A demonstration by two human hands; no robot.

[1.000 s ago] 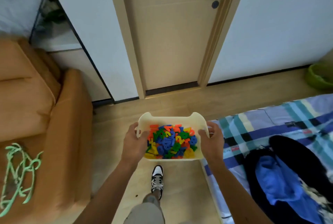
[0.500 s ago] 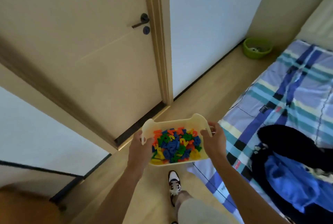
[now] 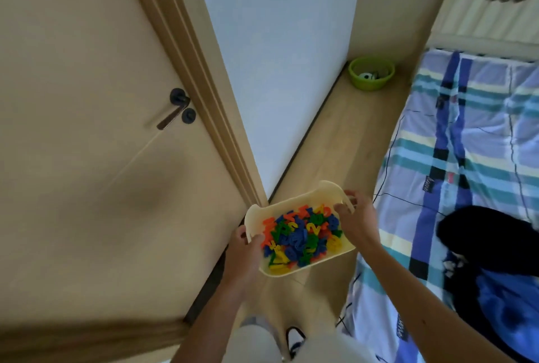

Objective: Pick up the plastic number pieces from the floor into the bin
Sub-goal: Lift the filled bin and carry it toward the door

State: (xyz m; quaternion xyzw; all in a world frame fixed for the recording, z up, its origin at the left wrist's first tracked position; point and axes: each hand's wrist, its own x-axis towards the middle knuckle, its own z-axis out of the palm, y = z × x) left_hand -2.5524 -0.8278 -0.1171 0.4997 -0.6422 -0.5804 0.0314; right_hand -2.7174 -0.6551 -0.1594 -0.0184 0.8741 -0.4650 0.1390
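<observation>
I hold a cream plastic bin (image 3: 294,201) in the air at waist height, above a strip of wooden floor. It is filled with a heap of red, blue, green and yellow plastic number pieces (image 3: 302,236). My left hand (image 3: 243,254) grips the bin's left end at its handle cut-out. My right hand (image 3: 357,221) grips the right end, fingers through the handle. The bin tilts a little toward me. No loose pieces show on the visible floor.
A closed beige door (image 3: 87,135) with a dark lever handle (image 3: 172,117) stands close on the left. A bed with a plaid sheet (image 3: 466,158) and dark clothes (image 3: 495,260) fills the right. A green bowl (image 3: 371,73) sits on the floor in the far corner. My shoe (image 3: 294,339) shows below.
The view has swung to the right: the orange sofa left the frame, and the door slid leftward. The bin stays held in both hands, now tilted more.
</observation>
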